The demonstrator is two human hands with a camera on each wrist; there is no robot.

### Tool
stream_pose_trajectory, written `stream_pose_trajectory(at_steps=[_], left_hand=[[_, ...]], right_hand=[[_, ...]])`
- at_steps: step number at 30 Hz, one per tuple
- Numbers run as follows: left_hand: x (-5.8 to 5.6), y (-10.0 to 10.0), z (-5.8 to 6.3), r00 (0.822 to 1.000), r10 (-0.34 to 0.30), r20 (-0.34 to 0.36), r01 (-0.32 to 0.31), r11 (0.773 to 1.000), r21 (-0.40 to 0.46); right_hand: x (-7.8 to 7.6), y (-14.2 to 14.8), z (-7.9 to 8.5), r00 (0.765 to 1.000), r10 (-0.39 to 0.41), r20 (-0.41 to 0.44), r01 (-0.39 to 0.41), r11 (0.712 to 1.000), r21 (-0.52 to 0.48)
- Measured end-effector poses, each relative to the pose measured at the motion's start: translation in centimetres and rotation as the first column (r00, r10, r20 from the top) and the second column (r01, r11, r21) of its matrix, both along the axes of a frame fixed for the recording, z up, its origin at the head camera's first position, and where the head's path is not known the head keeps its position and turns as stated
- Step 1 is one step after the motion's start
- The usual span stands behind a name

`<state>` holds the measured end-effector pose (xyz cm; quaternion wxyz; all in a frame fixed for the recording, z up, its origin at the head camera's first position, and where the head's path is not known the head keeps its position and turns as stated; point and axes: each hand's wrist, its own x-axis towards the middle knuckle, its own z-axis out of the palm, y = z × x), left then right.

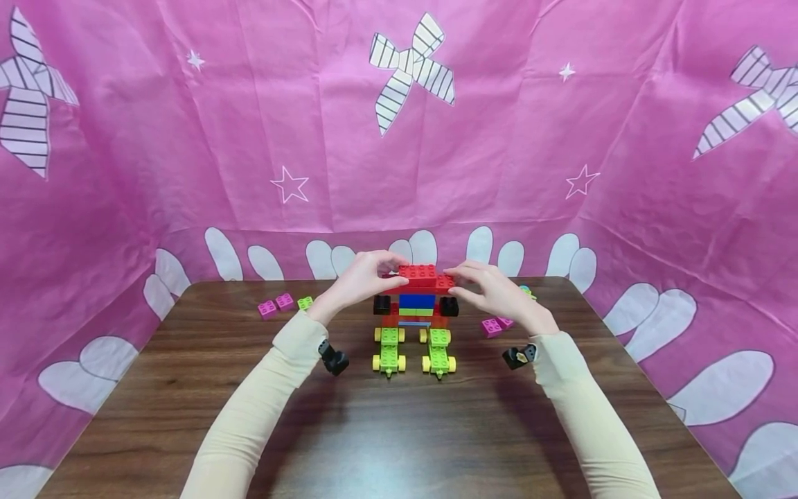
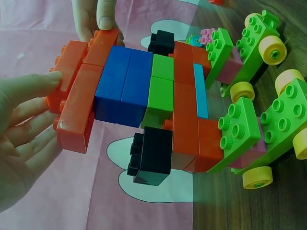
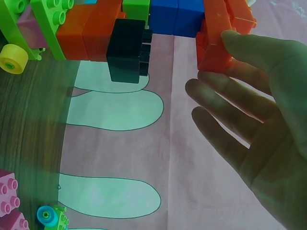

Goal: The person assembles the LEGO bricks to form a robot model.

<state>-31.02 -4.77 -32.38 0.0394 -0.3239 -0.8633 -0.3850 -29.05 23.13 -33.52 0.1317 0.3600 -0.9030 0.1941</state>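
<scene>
A figure of toy building bricks stands upright on two green wheeled bases (image 1: 389,357) with yellow wheels. Above them come red bricks (image 2: 184,110), a light-green layer (image 2: 160,86), blue bricks (image 1: 416,302) and a red crosspiece (image 2: 79,110). Black bricks (image 1: 449,306) jut out at both sides. My left hand (image 1: 368,278) pinches the top red brick (image 1: 418,272), its thumb on the near face and its fingers behind. My right hand (image 1: 497,290) pinches the right end of the crosspiece (image 3: 218,43) between thumb and fingers. Some fingertips are hidden behind the bricks.
Pink bricks (image 1: 267,309) and a green brick (image 1: 305,303) lie left of the figure. More pink bricks (image 1: 491,327) lie at the right, with a small green-and-blue piece (image 3: 48,216) beyond. A pink curtain (image 1: 349,173) surrounds the wooden table (image 1: 399,436).
</scene>
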Motion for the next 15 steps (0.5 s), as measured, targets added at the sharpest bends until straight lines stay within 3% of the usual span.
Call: stream_pose_trajectory(at_steps=[15], left_hand=[[0.1, -0.1, -0.1, 1.0, -0.015, -0.023, 0.015, 1.0, -0.001]], right_hand=[[-0.1, -2.1, 1.3, 1.0, 0.005, -0.001, -0.005, 0.999, -0.034]])
